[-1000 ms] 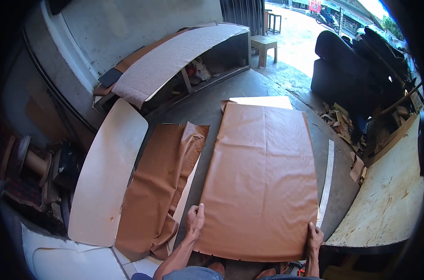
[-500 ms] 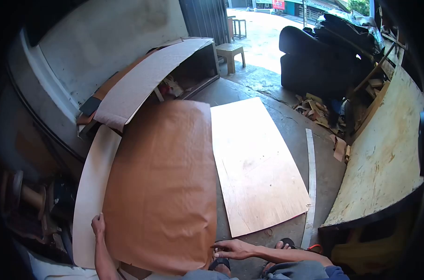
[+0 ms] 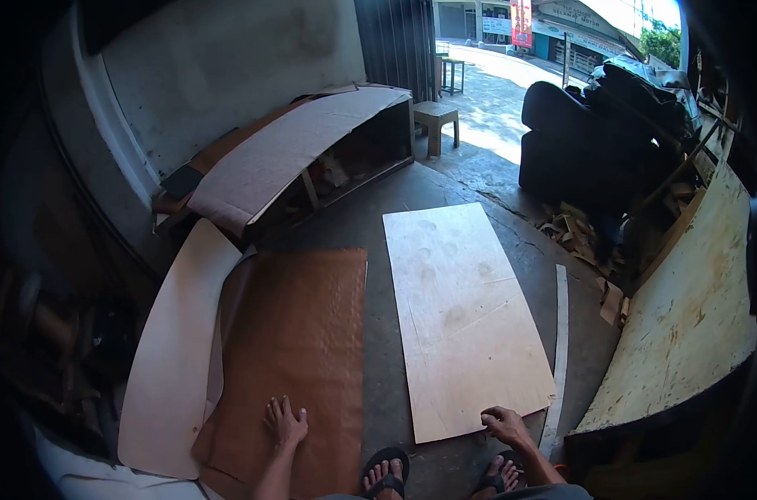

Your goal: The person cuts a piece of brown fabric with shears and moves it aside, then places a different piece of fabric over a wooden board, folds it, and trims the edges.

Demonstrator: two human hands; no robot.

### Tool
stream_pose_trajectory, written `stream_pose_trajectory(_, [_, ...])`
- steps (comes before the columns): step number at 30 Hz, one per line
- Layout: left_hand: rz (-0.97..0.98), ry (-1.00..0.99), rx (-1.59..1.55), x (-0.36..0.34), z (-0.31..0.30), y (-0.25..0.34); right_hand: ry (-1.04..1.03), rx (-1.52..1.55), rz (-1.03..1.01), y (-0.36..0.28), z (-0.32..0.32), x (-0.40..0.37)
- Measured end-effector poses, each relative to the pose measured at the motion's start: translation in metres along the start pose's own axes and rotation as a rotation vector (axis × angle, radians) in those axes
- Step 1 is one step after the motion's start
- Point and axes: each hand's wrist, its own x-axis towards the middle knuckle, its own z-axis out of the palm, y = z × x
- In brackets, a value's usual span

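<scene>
A brown leather-look sheet (image 3: 303,333) lies across the floor in front of me, its upper left edge curling up. Flat on its near part rests my left hand (image 3: 287,421), fingers spread. My right hand (image 3: 503,423) is at the near edge of a pale plywood sheet (image 3: 457,325), with bent fingers over the edge and the thumb low beside it. To the left, a long, pale curved panel (image 3: 166,358) runs alongside the brown sheet and partly borders it.
A long cabinet-like frame with a pale covered top (image 3: 295,158) stands along the wall. Beyond it is a small stool (image 3: 437,125). On the right are dark stacked upholstery (image 3: 578,158), scraps (image 3: 570,229), a narrow white strip (image 3: 560,333) and a large leaning board (image 3: 678,308).
The brown sheet has come nearer, its far edge now lower and apart from the plywood. My left hand moved from its left edge onto it; my right hand left it for the plywood.
</scene>
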Motion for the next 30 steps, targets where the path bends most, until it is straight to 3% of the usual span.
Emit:
stream_pose_trajectory(1, [-0.054, -0.125, 0.083, -0.003, -0.004, 0.010, -0.005, 0.002, 0.024, -0.007, 0.000, -0.007])
stream_pose_trajectory(5, [-0.109, -0.108, 0.141, 0.019, -0.014, 0.018, -0.068, 0.075, 0.050, -0.004, 0.011, -0.022])
stream_pose_trajectory(7, [-0.058, -0.098, -0.097, 0.068, -0.008, -0.001, -0.143, 0.048, 0.101, 0.001, 0.014, -0.023])
stream_pose_trajectory(9, [0.121, 0.106, -0.240, 0.125, -0.018, 0.003, -0.151, 0.037, 0.102, -0.008, 0.014, -0.029])
stream_pose_trajectory(11, [-0.016, -0.040, -0.711, 0.195, -0.052, 0.031, -0.156, 0.030, 0.126, -0.009, 0.013, -0.024])
stream_pose_trajectory(12, [-0.145, -0.111, -1.002, 0.194, -0.106, 0.080, -0.155, 0.022, 0.119, -0.002, 0.014, -0.020])
stream_pose_trajectory(14, [-0.113, -0.170, -1.446, 0.253, -0.145, 0.109, -0.117, -0.073, 0.008, 0.011, 0.017, -0.008])
stream_pose_trajectory(20, [-0.125, -0.063, -1.745, 0.357, -0.221, 0.194, -0.012, 0.045, -0.149, 0.010, 0.021, -0.015])
stream_pose_trajectory(22, [-0.157, -0.053, -1.836, 0.377, -0.219, 0.206, 0.017, 0.002, -0.149, 0.027, 0.025, -0.015])
stream_pose_trajectory(24, [-0.061, -0.124, -1.979, 0.393, -0.215, 0.213, 0.027, 0.069, -0.183, 0.057, 0.033, -0.009])
stream_pose_trajectory(25, [0.024, -0.279, -2.075, 0.381, -0.222, 0.222, 0.005, 0.080, -0.146, 0.058, 0.033, -0.013])
stream_pose_trajectory(26, [0.023, -0.275, -2.074, 0.368, -0.225, 0.236, -0.020, 0.088, -0.106, 0.061, 0.034, -0.016])
stream_pose_trajectory(30, [0.275, -0.598, -2.098, 0.322, -0.213, 0.288, -0.100, 0.061, -0.066, 0.053, 0.035, -0.019])
